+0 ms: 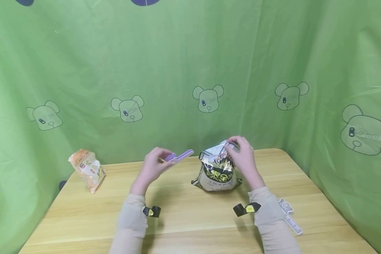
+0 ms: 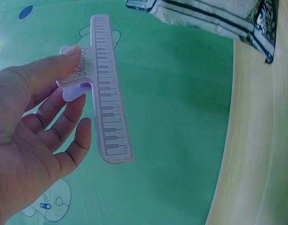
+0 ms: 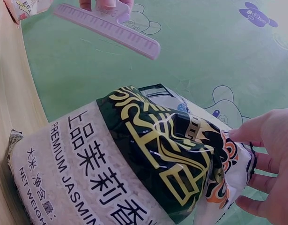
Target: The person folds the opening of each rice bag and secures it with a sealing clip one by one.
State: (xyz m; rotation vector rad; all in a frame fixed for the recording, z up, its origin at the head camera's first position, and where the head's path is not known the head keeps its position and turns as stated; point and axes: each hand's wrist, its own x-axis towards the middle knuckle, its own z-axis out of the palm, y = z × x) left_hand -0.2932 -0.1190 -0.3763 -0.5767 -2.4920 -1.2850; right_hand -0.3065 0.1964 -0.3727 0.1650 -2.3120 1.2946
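**Purple clip in the left hand, top of a rice bag in the right**

Head view: A purple clip (image 1: 185,154) is pinched by the left hand (image 1: 152,164), and the crumpled top of a rice bag (image 1: 218,173) is gripped by the right hand (image 1: 243,155). The bag is stood on a wooden table (image 1: 190,220), below the right-hand grip; a gap is left between clip and bag. A second clip (image 1: 290,217) is laid beyond the right forearm; a packet (image 1: 88,169) is set well left of the left-hand grip.

Left wrist view: The clip is held near its middle, between thumb and fingers, its long bar extended past both. Because only the short tab is grasped, the bar could be twisted by any knock against the bag.

Right wrist view: The bag's top is clasped between thumb and fingers. Should that hold be loosened, the top could be sprung loose by its slick plastic. Whether the bag is unsealed cannot be told; if so, rice might be spilled.
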